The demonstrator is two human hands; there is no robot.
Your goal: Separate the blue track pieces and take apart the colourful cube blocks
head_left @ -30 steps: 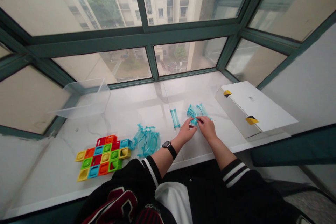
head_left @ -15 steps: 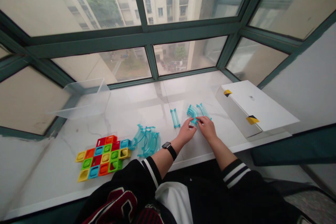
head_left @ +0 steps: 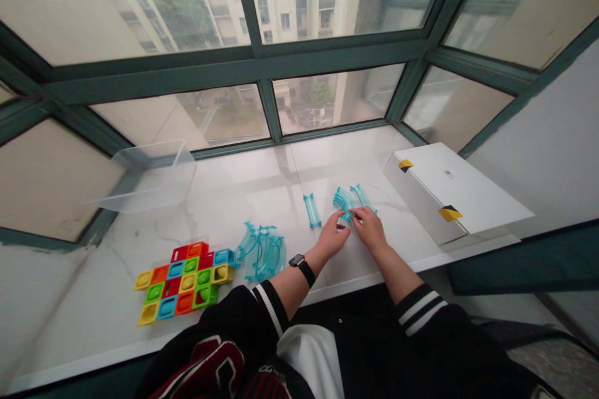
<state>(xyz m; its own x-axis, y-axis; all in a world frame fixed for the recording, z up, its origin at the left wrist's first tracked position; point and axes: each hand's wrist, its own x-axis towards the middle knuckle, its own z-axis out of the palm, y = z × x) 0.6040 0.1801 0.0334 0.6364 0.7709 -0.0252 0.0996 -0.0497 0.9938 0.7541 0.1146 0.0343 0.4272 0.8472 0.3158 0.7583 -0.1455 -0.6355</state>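
My left hand (head_left: pixel 333 236) and my right hand (head_left: pixel 370 228) meet over a small cluster of clear teal curved track pieces (head_left: pixel 349 197) on the white sill. Both pinch the near end of those pieces with fingertips together. A single straight teal track piece (head_left: pixel 312 210) lies just left of my left hand. Farther left rests a pile of curved teal track pieces (head_left: pixel 262 249), and beside it a flat grid of coloured square blocks (head_left: pixel 183 281). A black watch sits on my left wrist.
A white flat box (head_left: pixel 449 196) with yellow-black corner tape lies at the right, close to my right hand. A clear plastic bin (head_left: pixel 147 176) stands at the back left against the green window frame (head_left: pixel 262 68). The white marble sill (head_left: pixel 234 199) ends near my lap.
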